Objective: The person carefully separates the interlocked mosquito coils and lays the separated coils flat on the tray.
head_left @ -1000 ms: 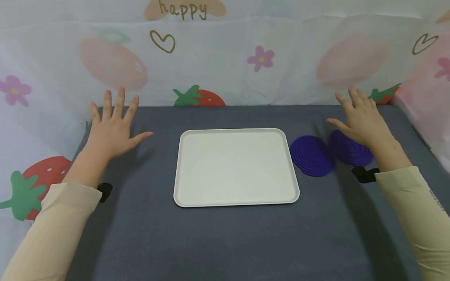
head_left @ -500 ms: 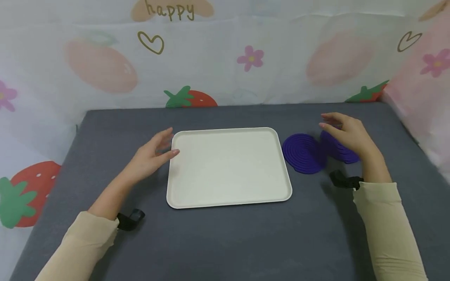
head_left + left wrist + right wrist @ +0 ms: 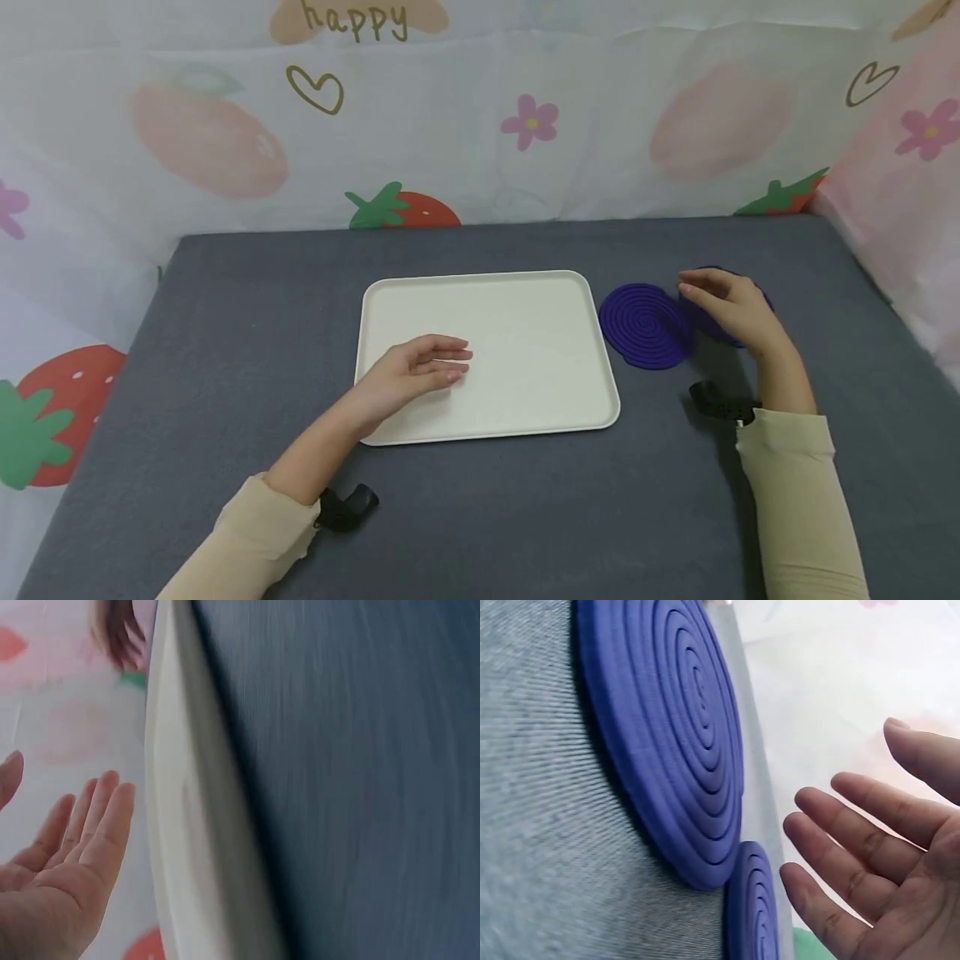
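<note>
- A printed cloth (image 3: 607, 108) hangs behind everything, covered in strawberries, pink flowers and outlined hearts; I can read one handwritten word on a tan patch, "happy" (image 3: 354, 21).
- The worktop (image 3: 480, 517) in front of it is dark grey and fabric-like.
- A white tray (image 3: 517, 358) lies flat in the middle of it, creamy, rectangular, with rounded corners and a low rim.
- Two cream sleeves (image 3: 243, 537) reach in from the near side.
- To the right of the tray sit two blue-purple discs, each grooved in a spiral: the near disc (image 3: 647, 327) at the tray's edge, touching or just beside it, I can't tell which, and the far disc (image 3: 757, 907) beyond it.
- The left hand (image 3: 408, 375) hovers over the tray's left half, fingers extended and close together, thumb apart, holding nothing.
- The right hand (image 3: 735, 312) hovers over the far disc, fingers slightly bent and a little apart, thumb well separated, touching neither disc.
- A black wrist piece (image 3: 347, 508) shows beside the left cuff.
</note>
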